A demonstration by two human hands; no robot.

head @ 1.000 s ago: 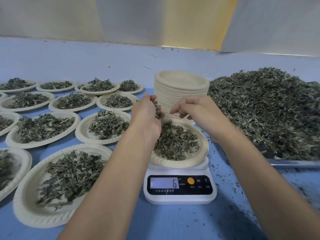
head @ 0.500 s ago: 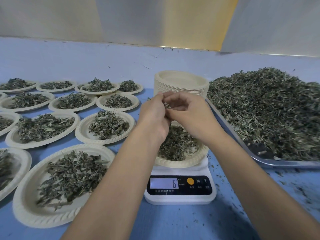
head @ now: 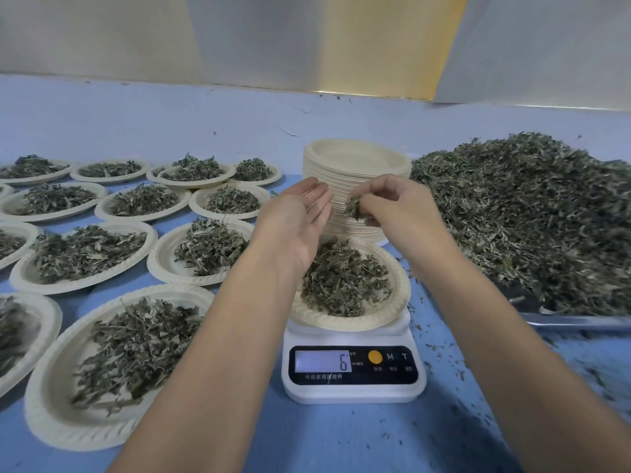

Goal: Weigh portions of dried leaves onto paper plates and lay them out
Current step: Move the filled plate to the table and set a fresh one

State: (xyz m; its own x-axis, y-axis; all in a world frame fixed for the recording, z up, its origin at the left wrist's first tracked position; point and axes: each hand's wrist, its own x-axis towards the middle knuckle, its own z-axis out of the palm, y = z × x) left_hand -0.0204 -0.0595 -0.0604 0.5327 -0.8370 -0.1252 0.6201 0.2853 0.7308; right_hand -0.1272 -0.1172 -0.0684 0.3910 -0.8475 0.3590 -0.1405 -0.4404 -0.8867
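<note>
Blue table [head: 341,438], right hand [head: 403,213] with leaf pinch [head: 353,206], perhaps above weighing plate [head: 341,324].

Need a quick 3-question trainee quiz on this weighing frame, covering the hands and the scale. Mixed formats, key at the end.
1. True or false: the right hand pinches a tuft of leaves.
2. The left hand is:
A. open, holding nothing
B. gripping a plate rim
C. pressing a scale button
3. Fill in: with the plate of leaves on the scale, the display reads ___.

Key: 1 true; 2 A; 3 "6".
</note>
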